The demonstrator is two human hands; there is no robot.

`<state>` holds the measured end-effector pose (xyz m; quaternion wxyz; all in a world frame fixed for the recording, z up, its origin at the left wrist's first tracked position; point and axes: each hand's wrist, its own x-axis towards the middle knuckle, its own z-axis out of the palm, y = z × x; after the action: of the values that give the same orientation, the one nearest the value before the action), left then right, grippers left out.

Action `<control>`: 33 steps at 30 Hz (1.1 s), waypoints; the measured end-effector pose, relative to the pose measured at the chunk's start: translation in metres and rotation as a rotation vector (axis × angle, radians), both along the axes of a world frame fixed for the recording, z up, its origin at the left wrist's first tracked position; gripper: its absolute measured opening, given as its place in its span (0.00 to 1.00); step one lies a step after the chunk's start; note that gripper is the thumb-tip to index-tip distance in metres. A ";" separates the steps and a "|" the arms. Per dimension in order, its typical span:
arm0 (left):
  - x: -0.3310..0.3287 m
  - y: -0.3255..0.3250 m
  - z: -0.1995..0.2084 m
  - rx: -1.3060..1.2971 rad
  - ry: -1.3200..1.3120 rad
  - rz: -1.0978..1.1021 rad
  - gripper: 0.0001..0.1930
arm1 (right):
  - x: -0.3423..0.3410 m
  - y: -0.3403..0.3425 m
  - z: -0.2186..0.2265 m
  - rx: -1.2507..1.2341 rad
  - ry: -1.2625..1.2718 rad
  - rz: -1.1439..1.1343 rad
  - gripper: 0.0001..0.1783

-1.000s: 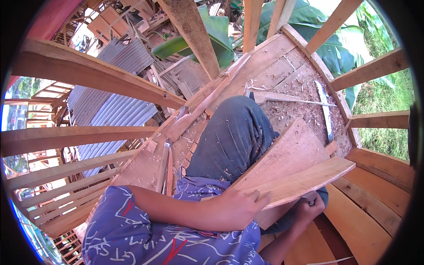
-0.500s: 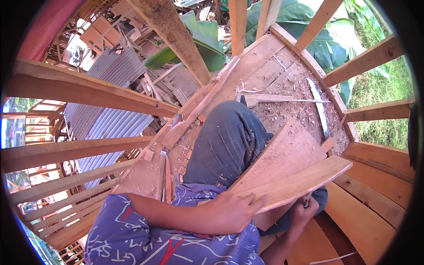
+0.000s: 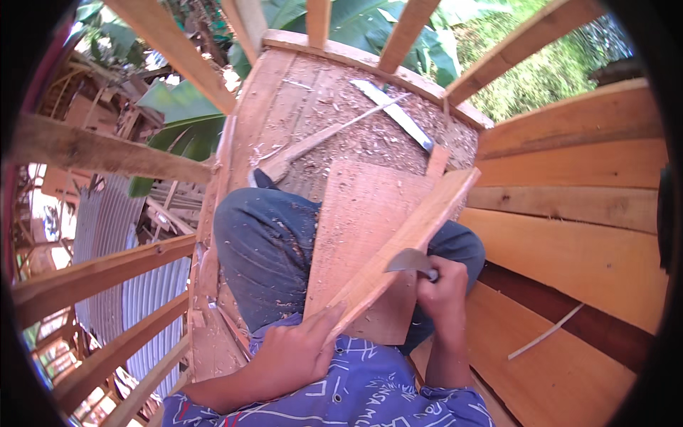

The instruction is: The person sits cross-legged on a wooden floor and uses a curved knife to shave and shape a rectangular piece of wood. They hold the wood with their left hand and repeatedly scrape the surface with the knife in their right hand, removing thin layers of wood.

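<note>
My left hand (image 3: 302, 349) is closed around the near end of a narrow, slightly curved wooden plank (image 3: 398, 245), which is tilted up and away to the right. In my right hand (image 3: 442, 288) is a knife (image 3: 408, 261) with a short, broad, curved blade; the blade lies against the plank's right side, around mid-length. The fist hides most of the knife's handle. Under the plank, a wide flat board (image 3: 356, 213) rests across my lap between the knees, its lower part partly covered by the plank.
Wood shavings (image 3: 363, 107) litter the plank floor ahead. A long pale blade (image 3: 395, 114) with a wooden handle lies there beside a tapered wooden stick (image 3: 306, 148). Wooden railing bars (image 3: 107, 267) stand on the left; a wall of boards (image 3: 548, 249) runs along the right.
My view has turned to the right. The plank has swung to point more away from me. My right hand has come up from below the plank, bringing the knife blade into sight against it.
</note>
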<state>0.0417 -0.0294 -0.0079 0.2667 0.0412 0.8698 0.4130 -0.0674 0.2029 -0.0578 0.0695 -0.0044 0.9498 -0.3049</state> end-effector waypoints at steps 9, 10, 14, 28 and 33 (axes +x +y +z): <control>-0.006 0.007 0.004 -0.013 0.042 -0.004 0.30 | -0.056 0.033 -0.033 0.166 0.045 -0.241 0.12; -0.006 0.008 0.003 -0.022 0.040 -0.031 0.31 | -0.073 0.057 -0.043 0.135 -0.005 -0.355 0.13; -0.004 0.001 0.001 -0.015 0.059 0.003 0.31 | -0.082 0.047 -0.037 0.094 -0.017 -0.375 0.15; -0.012 0.000 0.000 -0.021 -0.001 0.019 0.30 | -0.044 0.005 -0.026 0.167 0.019 -0.094 0.07; -0.015 0.004 0.002 -0.010 0.037 0.034 0.29 | -0.067 0.015 -0.033 0.228 0.044 -0.081 0.10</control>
<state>0.0270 -0.0257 -0.0064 0.2437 0.0329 0.8772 0.4123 -0.1344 0.2183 -0.0908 0.0366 0.0351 0.9790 -0.1975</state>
